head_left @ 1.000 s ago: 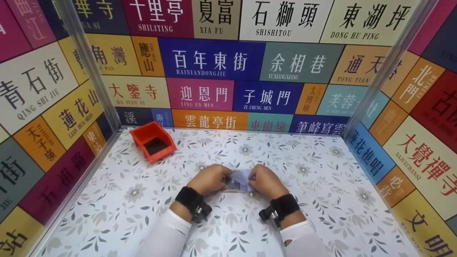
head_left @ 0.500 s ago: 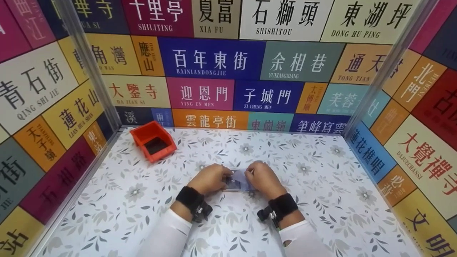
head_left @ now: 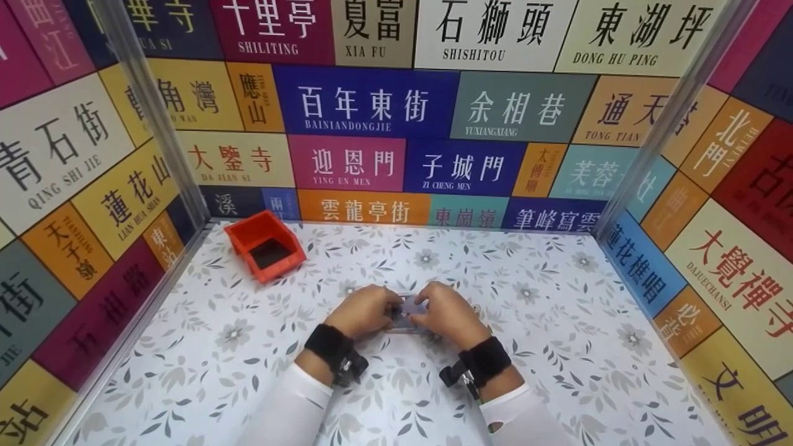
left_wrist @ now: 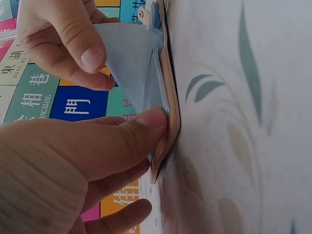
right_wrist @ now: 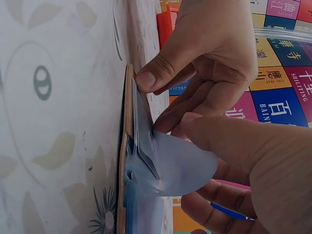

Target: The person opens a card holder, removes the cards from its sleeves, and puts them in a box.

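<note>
A thin card holder point(right_wrist: 127, 102) with a tan cover lies spread flat on the patterned table, its clear plastic pages facing up. At its left end my left hand point(head_left: 365, 310) holds the edge, thumb point(left_wrist: 152, 121) pressed on top of the pages. My right hand point(head_left: 453, 314) pinches one clear plastic page point(right_wrist: 183, 161) between thumb and fingers. That page stands curved up from the middle of the holder, leaning toward the left hand. Grey card-like sheets point(right_wrist: 145, 146) show under it. In the head view the hands cover both ends of the holder.
A red-orange bin point(head_left: 266, 244) with a dark bottom stands at the back left of the table. Walls point(head_left: 365, 102) printed with colourful name signs enclose the table at the back and sides. A black camera strap point(head_left: 486, 359) circles each wrist.
My right hand has moved left toward my left hand, drawing the clear page over with it. The left hand and the bin stay in place.
</note>
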`<action>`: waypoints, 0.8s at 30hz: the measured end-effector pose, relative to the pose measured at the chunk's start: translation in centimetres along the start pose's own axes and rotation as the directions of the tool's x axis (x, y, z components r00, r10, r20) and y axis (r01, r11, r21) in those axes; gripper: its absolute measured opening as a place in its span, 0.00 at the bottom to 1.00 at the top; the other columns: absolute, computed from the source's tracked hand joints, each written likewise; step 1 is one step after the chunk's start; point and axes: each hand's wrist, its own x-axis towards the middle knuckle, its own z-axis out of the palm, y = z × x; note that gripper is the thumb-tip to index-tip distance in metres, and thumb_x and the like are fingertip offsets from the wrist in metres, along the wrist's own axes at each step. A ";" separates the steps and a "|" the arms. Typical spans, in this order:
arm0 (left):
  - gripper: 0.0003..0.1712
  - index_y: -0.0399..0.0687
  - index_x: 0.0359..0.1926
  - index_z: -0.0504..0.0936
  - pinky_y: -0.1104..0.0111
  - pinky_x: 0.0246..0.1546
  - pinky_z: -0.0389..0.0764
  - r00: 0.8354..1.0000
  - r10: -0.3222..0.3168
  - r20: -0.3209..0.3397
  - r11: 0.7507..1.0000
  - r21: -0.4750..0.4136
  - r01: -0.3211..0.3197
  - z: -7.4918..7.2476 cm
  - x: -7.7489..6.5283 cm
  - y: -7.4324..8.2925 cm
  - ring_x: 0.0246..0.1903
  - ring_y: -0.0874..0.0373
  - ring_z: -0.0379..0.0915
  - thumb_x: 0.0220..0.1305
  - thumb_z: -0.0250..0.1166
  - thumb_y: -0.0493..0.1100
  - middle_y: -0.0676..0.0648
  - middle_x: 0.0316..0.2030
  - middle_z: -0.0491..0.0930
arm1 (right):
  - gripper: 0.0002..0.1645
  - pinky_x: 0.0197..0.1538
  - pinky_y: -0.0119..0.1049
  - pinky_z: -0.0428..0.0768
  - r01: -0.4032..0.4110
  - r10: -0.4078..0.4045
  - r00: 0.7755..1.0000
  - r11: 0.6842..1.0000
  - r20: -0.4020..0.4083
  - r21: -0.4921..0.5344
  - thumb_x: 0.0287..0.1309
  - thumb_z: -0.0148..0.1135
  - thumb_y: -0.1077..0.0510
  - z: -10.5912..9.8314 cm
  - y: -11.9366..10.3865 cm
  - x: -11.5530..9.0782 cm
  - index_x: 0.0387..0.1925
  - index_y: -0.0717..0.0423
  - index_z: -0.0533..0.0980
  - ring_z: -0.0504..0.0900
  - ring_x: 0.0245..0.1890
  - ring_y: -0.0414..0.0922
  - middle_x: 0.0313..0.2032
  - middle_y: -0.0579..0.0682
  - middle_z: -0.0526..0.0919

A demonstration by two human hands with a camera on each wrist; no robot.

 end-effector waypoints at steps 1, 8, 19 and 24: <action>0.20 0.51 0.51 0.95 0.54 0.51 0.88 1.000 0.003 -0.003 1.000 -0.001 -0.003 0.0 -0.1 0.0 0.41 0.54 0.87 0.56 0.81 0.34 0.49 0.42 0.95 | 0.18 0.46 0.44 0.88 -0.015 0.015 1.000 1.000 0.007 -0.003 0.57 0.88 0.53 0.0 0.0 0.0 0.46 0.56 0.91 0.85 0.36 0.44 0.45 0.50 0.90; 0.20 0.49 0.49 0.91 0.55 0.49 0.86 0.999 -0.011 -0.040 1.000 -0.023 0.011 0.0 -0.2 0.1 0.40 0.54 0.83 0.55 0.83 0.36 0.47 0.41 0.92 | 0.12 0.44 0.45 0.89 -0.037 0.036 0.999 0.999 -0.019 -0.034 0.60 0.81 0.59 0.0 0.2 0.0 0.45 0.57 0.92 0.86 0.33 0.45 0.43 0.52 0.93; 0.12 0.51 0.44 0.95 0.56 0.51 0.88 0.998 -0.057 -0.005 0.998 -0.026 0.057 0.0 -0.3 0.1 0.41 0.54 0.85 0.59 0.84 0.39 0.50 0.41 0.92 | 0.19 0.43 0.49 0.88 -0.110 0.107 0.983 0.994 -0.152 -0.012 0.61 0.73 0.69 -0.3 2.1 0.5 0.54 0.63 0.88 0.86 0.32 0.48 0.32 0.53 0.90; 0.08 0.52 0.41 0.96 0.56 0.50 0.88 0.999 -0.051 -0.005 0.999 -0.003 0.051 0.1 -0.2 0.1 0.41 0.54 0.85 0.60 0.84 0.40 0.52 0.41 0.91 | 0.28 0.49 0.52 0.89 -0.142 0.140 0.976 0.990 -0.165 -0.004 0.54 0.77 0.69 0.0 3.1 0.3 0.59 0.64 0.86 0.84 0.33 0.50 0.32 0.53 0.88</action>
